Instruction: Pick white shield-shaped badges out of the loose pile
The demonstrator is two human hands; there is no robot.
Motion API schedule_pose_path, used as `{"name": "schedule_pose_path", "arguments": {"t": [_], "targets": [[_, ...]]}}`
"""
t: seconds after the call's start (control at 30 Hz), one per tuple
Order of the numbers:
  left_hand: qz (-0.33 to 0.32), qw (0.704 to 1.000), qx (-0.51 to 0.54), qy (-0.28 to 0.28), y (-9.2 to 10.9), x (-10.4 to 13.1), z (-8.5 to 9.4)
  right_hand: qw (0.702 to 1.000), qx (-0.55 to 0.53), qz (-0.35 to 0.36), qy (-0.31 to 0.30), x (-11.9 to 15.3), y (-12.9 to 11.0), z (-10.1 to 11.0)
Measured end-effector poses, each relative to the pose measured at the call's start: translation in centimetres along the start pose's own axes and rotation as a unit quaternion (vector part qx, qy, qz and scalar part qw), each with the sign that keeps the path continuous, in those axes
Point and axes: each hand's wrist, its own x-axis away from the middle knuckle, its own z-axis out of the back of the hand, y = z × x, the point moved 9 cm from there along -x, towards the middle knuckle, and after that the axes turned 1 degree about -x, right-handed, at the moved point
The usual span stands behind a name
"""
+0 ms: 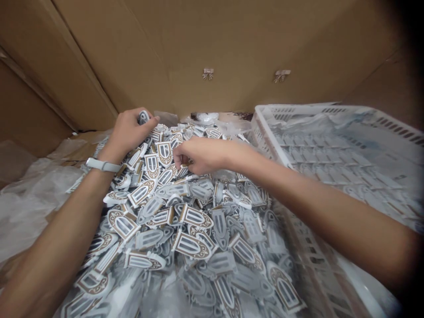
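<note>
My left hand [130, 132] holds a gray piece [143, 117] in the upper left, and my right hand [207, 154], fingers bent, maybe gripping something, I can't tell, is nearer the brown-and-white piece [164, 153] just left of it, round end down.

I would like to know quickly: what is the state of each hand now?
Left hand: closed on a grey piece.
Right hand: fingers curled down at the pile; whether they grip anything cannot be told.
</note>
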Motion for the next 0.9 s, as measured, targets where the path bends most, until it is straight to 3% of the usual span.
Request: {"name": "schedule_pose_path", "arguments": {"t": [0.43,0.9], "targets": [[0.000,1.000,0.000,0.001,0.08,-0.01,0.12,0.999,-0.023,0.028,0.002,-0.23,-0.31,-0.10],[0.001,1.000,-0.001,0.000,0.03,0.04,-0.03,0.999,-0.030,0.014,-0.008,0.00,-0.32,-0.07]]}}
